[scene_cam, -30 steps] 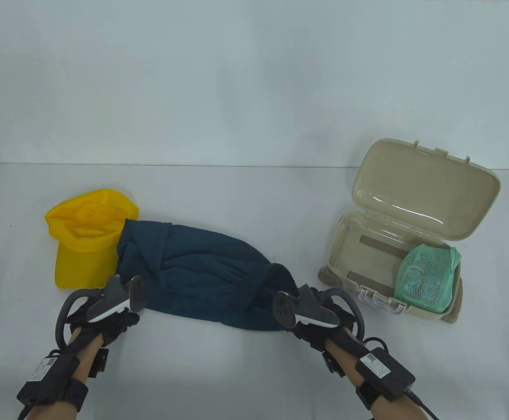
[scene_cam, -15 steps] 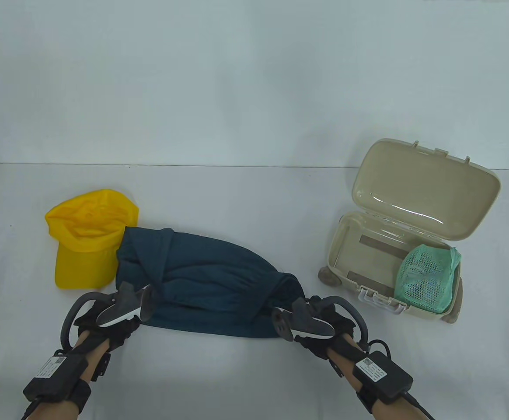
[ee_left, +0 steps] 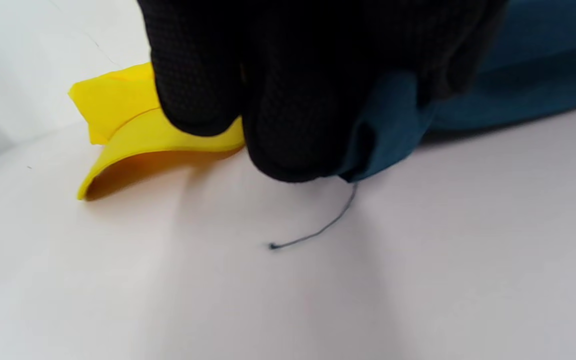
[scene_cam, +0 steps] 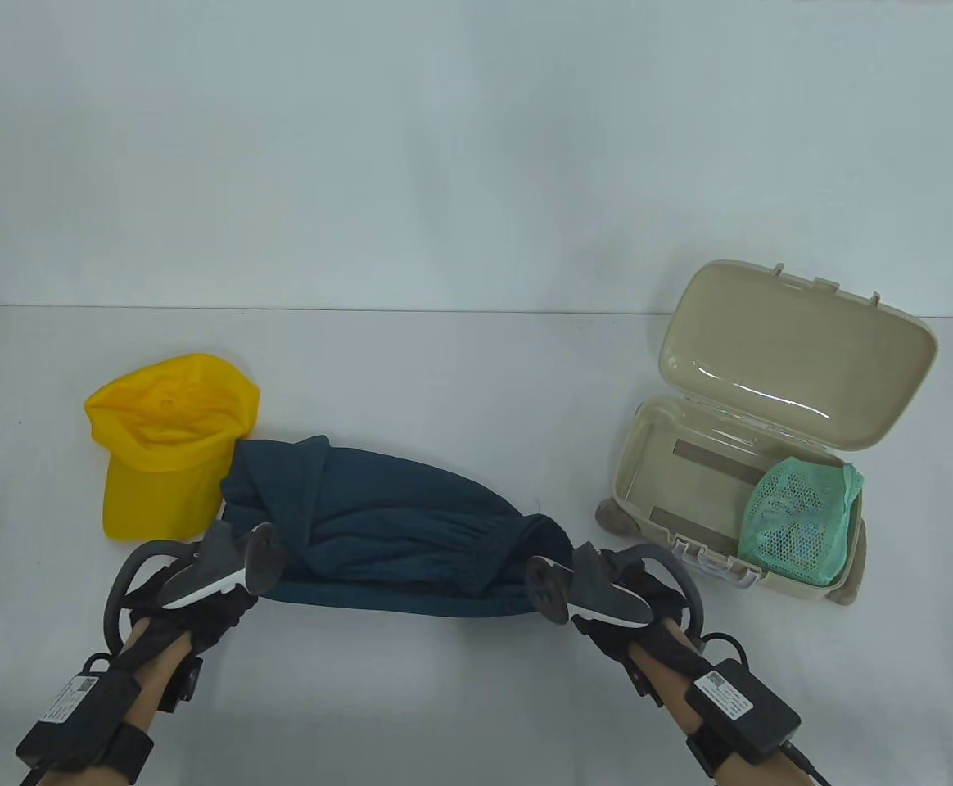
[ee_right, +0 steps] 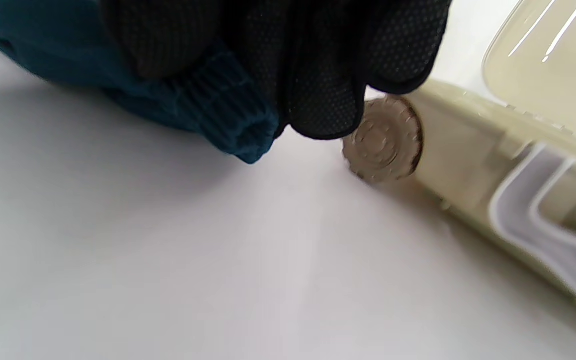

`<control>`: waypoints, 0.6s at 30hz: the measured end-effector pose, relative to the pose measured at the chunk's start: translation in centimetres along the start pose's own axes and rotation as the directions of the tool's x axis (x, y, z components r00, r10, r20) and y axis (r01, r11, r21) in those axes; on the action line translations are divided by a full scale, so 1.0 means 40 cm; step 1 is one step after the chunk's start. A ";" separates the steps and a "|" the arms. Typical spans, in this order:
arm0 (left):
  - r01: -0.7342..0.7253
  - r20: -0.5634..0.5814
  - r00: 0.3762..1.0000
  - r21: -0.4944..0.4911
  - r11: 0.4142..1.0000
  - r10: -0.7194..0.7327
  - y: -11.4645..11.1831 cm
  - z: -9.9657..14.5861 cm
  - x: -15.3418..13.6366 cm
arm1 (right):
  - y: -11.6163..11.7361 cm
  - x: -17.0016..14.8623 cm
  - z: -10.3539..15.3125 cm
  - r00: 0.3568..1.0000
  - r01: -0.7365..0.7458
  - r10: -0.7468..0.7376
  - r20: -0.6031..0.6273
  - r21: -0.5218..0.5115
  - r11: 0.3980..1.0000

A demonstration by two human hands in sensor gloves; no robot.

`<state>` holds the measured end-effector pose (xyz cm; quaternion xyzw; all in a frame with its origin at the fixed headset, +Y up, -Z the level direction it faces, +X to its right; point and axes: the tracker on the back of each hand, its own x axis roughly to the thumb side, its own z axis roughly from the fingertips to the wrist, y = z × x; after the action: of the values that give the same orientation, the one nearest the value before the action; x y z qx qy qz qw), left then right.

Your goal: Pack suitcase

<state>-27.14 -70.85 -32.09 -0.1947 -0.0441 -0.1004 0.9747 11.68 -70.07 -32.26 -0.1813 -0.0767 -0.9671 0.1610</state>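
Suitcase sat open at the table's three o'clock, a green mesh pouch inside. The dark teal garment stretched between both hands at six o'clock: the left hand pinched its left end, the right hand gripped its ribbed hem. A yellow cap lay at nine o'clock.

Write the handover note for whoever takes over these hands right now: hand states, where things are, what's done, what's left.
Left hand: grips the left end of the dark teal garment.
Right hand: grips its right, ribbed end, close to the suitcase wheel.
The garment lies bunched on the table between the hands; the yellow cap lies behind its left end.
Done: suitcase open, green mesh pouch already inside at the right.
Left: fold the garment and pack it, pack the cap, likely close the lid.
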 end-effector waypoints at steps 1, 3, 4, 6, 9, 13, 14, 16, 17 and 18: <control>-0.025 0.027 0.999 0.005 1.000 0.025 0.012 0.012 -0.001 | -0.017 -0.009 0.013 1.000 -0.004 0.004 0.006 -0.004 1.000; -0.056 0.074 0.996 0.017 0.998 0.055 0.036 0.036 -0.004 | -0.055 -0.032 0.042 1.000 -0.008 0.008 0.016 -0.014 1.000; -0.063 0.096 0.993 0.011 0.998 0.062 0.044 0.045 -0.004 | -0.068 -0.041 0.052 1.000 -0.003 0.003 0.022 -0.014 1.000; -0.050 0.136 0.989 -0.012 0.999 0.051 0.057 0.057 -0.004 | -0.097 -0.062 0.066 0.999 0.012 -0.013 0.045 0.022 1.000; 0.013 0.148 0.989 -0.058 0.998 -0.004 0.071 0.033 0.000 | -0.122 -0.072 0.041 0.995 0.035 -0.046 0.084 0.120 0.992; 0.157 -0.050 0.987 0.049 0.986 -0.154 0.172 -0.063 -0.028 | -0.183 -0.068 -0.104 0.999 -0.041 0.043 -0.015 0.096 0.995; 0.189 -0.183 0.969 0.127 0.974 -0.164 0.228 -0.085 -0.053 | -0.225 -0.075 -0.154 0.992 -0.064 0.068 -0.101 0.041 0.997; 0.158 -0.438 0.899 0.381 0.911 0.027 0.415 -0.056 -0.117 | -0.390 -0.100 -0.219 0.938 -0.103 0.020 -0.347 -0.224 0.969; 0.021 -0.427 0.867 0.545 0.838 0.257 0.506 -0.007 -0.148 | -0.478 -0.114 -0.211 0.898 -0.077 -0.105 -0.427 -0.388 0.918; -0.072 -0.373 0.842 0.640 0.765 0.391 0.564 0.029 -0.166 | -0.532 -0.124 -0.200 0.874 -0.024 -0.219 -0.434 -0.489 0.872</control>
<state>-28.88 -48.83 -40.19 0.1536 0.1974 -0.0012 0.9682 6.23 -50.37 -43.40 0.0319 0.1979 -0.9769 0.0741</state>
